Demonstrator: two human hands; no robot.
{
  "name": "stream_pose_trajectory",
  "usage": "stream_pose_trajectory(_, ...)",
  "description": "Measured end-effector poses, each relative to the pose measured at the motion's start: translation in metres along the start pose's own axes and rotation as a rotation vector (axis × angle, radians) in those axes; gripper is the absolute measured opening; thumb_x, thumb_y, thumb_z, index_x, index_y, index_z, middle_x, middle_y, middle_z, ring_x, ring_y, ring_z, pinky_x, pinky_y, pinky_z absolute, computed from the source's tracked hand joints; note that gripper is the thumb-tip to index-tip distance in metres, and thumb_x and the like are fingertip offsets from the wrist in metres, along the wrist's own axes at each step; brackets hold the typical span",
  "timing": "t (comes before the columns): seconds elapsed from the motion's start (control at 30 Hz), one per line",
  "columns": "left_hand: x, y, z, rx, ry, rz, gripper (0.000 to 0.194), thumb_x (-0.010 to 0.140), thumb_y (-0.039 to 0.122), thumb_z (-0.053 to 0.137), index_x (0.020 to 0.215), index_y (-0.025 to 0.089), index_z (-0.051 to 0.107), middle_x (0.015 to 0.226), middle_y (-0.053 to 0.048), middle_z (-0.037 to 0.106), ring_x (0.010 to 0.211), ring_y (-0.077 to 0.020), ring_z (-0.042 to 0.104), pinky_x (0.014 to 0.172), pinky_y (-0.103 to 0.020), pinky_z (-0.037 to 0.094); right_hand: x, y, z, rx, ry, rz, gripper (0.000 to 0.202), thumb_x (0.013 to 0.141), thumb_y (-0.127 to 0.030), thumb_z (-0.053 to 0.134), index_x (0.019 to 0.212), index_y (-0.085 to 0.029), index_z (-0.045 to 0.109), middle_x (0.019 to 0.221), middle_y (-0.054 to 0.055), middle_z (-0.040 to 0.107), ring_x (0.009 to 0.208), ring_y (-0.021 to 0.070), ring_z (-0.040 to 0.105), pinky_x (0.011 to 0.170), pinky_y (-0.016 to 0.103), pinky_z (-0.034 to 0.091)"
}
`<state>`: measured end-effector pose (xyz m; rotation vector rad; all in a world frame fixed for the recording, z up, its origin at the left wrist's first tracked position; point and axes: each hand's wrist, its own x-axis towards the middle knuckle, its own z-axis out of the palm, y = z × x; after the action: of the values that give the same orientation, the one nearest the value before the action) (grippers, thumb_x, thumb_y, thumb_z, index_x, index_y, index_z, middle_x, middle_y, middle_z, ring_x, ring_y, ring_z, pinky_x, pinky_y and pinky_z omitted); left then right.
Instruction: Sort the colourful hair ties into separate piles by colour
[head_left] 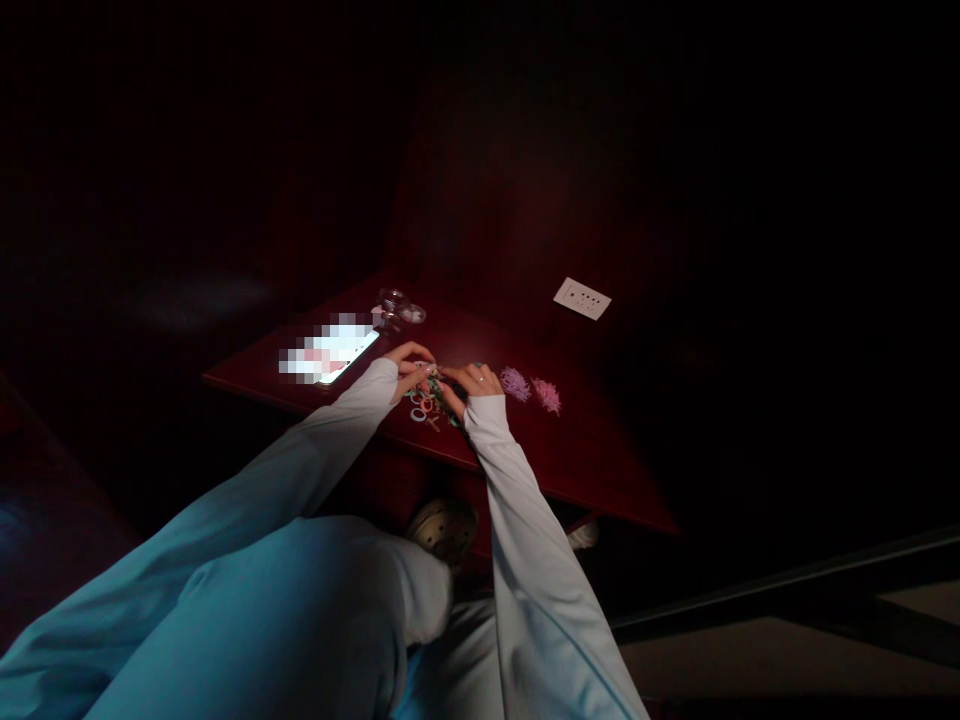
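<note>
Over the front part of a dark red table (600, 450), my left hand (409, 368) and my right hand (471, 384) are close together above a pile of small colored rings (426, 406). The fingers of both hands are bent inward and pressed together around something too small to make out. Right of my right hand lie a purple bunch of thin strands (515, 384) and a pink bunch (547, 396). A ring shows on a finger of my right hand.
A lit phone (349, 355), partly pixelated, lies left of my left hand. Behind it stand small clear containers (393, 305). A white socket plate (583, 299) is at the back right. Below the table's front edge, a clog (444, 528) shows. The surroundings are very dark.
</note>
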<state>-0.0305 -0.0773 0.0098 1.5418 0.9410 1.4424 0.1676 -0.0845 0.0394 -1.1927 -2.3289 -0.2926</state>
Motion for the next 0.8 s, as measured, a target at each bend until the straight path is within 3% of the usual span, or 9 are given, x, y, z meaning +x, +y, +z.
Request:
stream_pose_trajectory(0.2,0.0,0.004,0.003,0.055,0.009,0.011,0.057,0.075,0.074,0.071,0.1,0.024,0.064,0.057,0.003,0.07,0.061,-0.0195,0.069,0.067,-0.029,0.052,0.0,-0.003,-0.002,-0.022,-0.013,-0.047,0.033,0.108,-0.043,0.055,0.127,-0.031,0.079,0.106,0.006,0.075,0.098,0.0221,0.057,0.091,0.033,0.042)
stream_pose_trajectory(0.4,0.003,-0.002,-0.001,0.065,-0.048,-0.027,0.056,0.076,0.071,0.073,0.104,0.023,0.065,0.06,0.001,0.072,0.059,-0.0203,0.069,0.06,-0.028,0.049,0.001,-0.004,-0.001,-0.054,-0.026,-0.061,0.031,0.106,-0.048,0.058,0.122,-0.032,0.081,0.105,0.006,0.075,0.098,0.0219,0.057,0.089,0.032,0.041)
stream_pose_trajectory(0.57,0.002,-0.005,0.002,0.046,-0.001,0.014,0.057,0.078,0.073,0.072,0.103,0.022,0.066,0.061,0.0,0.073,0.059,-0.0196,0.069,0.061,-0.028,0.05,-0.001,-0.001,-0.001,-0.062,-0.007,-0.058,0.031,0.108,-0.044,0.055,0.117,-0.032,0.081,0.102,0.006,0.074,0.099,0.0223,0.056,0.087,0.033,0.04)
stream_pose_trajectory(0.7,0.003,-0.008,-0.001,0.043,-0.032,0.0,0.054,0.081,0.07,0.073,0.105,0.022,0.068,0.064,0.0,0.075,0.064,-0.0211,0.073,0.063,-0.028,0.054,-0.001,0.003,0.0,-0.029,0.011,0.001,0.03,0.108,-0.042,0.055,0.114,-0.031,0.082,0.101,0.006,0.074,0.097,0.0226,0.056,0.088,0.033,0.04)
stream_pose_trajectory(0.8,0.007,-0.013,-0.005,0.059,0.004,0.002,0.046,0.084,0.064,0.072,0.102,0.022,0.069,0.063,0.001,0.074,0.064,-0.0208,0.073,0.062,-0.029,0.053,0.0,0.013,0.002,0.015,0.067,0.151,0.027,0.107,-0.04,0.057,0.112,-0.029,0.082,0.104,0.006,0.074,0.1,0.0227,0.055,0.089,0.032,0.039)
